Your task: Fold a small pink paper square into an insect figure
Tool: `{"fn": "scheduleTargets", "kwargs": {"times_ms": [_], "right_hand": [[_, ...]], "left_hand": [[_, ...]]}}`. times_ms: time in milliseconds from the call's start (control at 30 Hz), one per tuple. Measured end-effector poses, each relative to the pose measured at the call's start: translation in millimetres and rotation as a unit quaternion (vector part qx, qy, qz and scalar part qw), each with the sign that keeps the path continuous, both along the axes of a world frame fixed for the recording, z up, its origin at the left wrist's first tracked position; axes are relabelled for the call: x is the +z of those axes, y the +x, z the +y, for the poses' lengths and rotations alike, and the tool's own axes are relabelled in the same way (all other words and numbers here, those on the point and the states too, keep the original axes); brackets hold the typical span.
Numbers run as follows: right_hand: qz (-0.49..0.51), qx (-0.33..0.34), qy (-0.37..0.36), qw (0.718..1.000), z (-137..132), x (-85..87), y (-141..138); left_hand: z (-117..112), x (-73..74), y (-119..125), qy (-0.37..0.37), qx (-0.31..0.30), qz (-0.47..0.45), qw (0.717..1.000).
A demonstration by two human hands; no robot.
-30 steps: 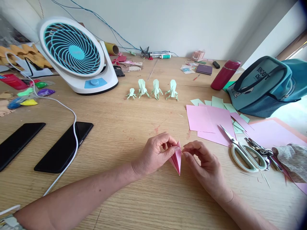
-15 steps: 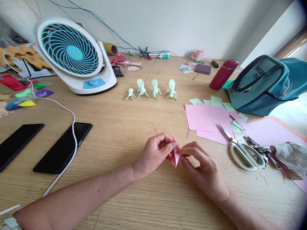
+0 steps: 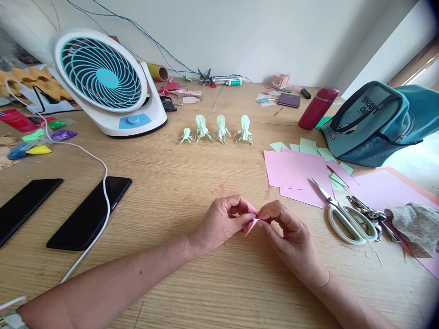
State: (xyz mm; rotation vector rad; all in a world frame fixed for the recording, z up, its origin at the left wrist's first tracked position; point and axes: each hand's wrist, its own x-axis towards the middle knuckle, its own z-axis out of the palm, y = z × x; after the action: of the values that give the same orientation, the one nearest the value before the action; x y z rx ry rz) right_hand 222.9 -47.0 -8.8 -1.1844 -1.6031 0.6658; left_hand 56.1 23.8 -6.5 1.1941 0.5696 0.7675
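A small folded pink paper piece [image 3: 251, 218] is pinched between both hands just above the wooden table [image 3: 192, 183]. My left hand [image 3: 221, 221] curls round its left side, thumb and fingers closed on it. My right hand [image 3: 290, 233] grips its right side with fingertips pressed together. Most of the paper is hidden by the fingers. Farther back stand several pale green folded paper figures [image 3: 216, 129] in a row.
Pink paper sheets [image 3: 295, 171] and green-handled scissors [image 3: 345, 217] lie to the right, with a teal bag [image 3: 377, 123] and red bottle [image 3: 317, 107] behind. A white and teal fan [image 3: 106, 82] stands back left. Two black phones [image 3: 87, 212] and a white cable [image 3: 99, 183] lie left.
The pink piece has been folded down smaller and now lies lower between my fingers. Both hands have closed in tighter around it.
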Motion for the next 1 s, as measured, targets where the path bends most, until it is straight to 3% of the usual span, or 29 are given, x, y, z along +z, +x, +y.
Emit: {"fn": "scheduleTargets", "kwargs": {"times_ms": [167, 400, 667, 1000], "right_hand": [[0.052, -0.022, -0.064, 0.996, 0, -3.4, 0], [0.095, -0.034, -0.131, 0.986, 1, -4.5, 2], [0.050, -0.024, -0.086, 0.995, 0, -3.5, 3], [0.022, -0.015, -0.020, 0.999, 0, 3.0, -1]], "left_hand": [[-1, 1.9, -2, 0.032, 0.000, 0.031, 0.999], [-1, 16.1, -12, 0.107, -0.026, 0.065, 0.992], [-2, 11.0, -10, 0.207, 0.020, 0.068, 0.976], [1, 16.1, -11, 0.298, 0.062, 0.095, 0.948]]}}
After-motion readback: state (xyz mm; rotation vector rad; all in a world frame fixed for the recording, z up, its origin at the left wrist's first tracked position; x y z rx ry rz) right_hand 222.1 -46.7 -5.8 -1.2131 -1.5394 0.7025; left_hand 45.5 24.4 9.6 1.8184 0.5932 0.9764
